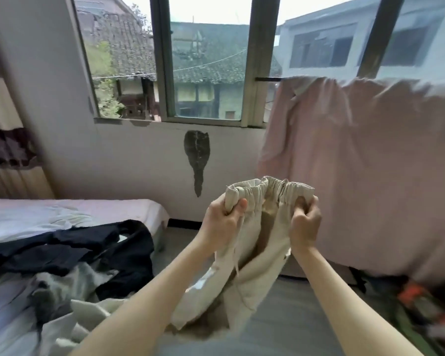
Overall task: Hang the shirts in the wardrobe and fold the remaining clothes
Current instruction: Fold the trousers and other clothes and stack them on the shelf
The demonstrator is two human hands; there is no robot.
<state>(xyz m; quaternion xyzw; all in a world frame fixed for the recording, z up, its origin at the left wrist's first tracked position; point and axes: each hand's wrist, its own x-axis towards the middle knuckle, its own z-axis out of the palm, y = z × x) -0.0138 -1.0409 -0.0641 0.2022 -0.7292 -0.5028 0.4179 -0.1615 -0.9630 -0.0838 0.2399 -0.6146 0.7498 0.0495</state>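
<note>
Up in the air before the window, one pair of beige drawstring trousers [252, 242] hangs from two hands: left hand [222, 224] and right hand [306, 224] each clench the elastic waistband, legs trailing toward the bed [75, 211].

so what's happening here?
A person holds up beige drawstring trousers by the elastic waistband, the left hand and the right hand each gripping one side. The trousers hang in the air, not yet folded. A heap of dark and light clothes lies on the bed to the left.
</note>
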